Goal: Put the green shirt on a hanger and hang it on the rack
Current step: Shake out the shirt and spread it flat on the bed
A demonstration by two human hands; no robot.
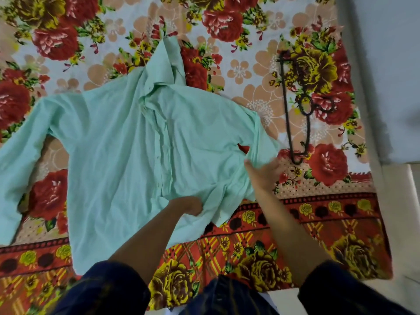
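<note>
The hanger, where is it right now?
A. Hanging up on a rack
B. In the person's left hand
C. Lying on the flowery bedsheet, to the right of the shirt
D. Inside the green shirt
C. The dark hanger lies flat on the flowery bedsheet, to the right of the green shirt, and neither the left hand nor the right hand touches it; both hold the shirt's cloth.

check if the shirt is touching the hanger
Apart. The head view shows the green shirt and the dark hanger with a strip of flowered sheet between them.
</note>
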